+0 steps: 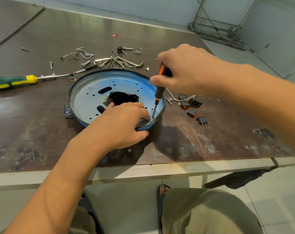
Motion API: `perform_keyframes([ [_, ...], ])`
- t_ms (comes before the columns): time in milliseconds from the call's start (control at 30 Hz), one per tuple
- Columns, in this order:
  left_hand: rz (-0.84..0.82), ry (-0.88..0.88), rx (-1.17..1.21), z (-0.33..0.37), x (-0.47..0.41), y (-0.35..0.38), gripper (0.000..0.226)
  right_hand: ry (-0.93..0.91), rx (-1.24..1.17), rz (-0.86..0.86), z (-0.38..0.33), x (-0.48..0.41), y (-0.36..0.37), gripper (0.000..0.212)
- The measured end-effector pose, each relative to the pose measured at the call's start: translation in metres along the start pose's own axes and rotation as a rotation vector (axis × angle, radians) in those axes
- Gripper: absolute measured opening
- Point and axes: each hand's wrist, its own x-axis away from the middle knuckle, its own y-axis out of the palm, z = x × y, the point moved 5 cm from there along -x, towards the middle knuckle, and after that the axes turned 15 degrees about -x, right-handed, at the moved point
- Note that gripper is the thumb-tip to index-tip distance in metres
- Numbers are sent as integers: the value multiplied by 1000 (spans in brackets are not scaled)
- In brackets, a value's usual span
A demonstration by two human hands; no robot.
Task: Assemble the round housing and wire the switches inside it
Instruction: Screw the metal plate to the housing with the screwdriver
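Observation:
The round blue housing (91, 92) lies on the brown table with a perforated metal plate inside and a dark opening at its centre. My left hand (124, 124) rests on the plate's near right part, thumb over the rim, fingertips beside a screw hole. My right hand (185, 71) grips a black-and-orange screwdriver (158, 93) held nearly upright, its tip on the plate close to my left fingertips. Several black switches (192, 105) with red rockers and white wires lie on the table to the right of the housing.
A green-and-yellow screwdriver (15, 81) lies at the left. Loose screws, bolts and hex keys (116, 62) are scattered behind the housing. A small red piece (115, 35) lies farther back. The table's near edge (143, 168) runs above my knees.

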Motion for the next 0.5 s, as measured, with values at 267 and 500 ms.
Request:
perform_keyframes([
  [267,-7,3,2,0,0,0,43,-72,-240,-138,6,6,2,24],
  [500,-1,0,-5,-1,-1,1,41,31,-120,47,15,11,1,62],
])
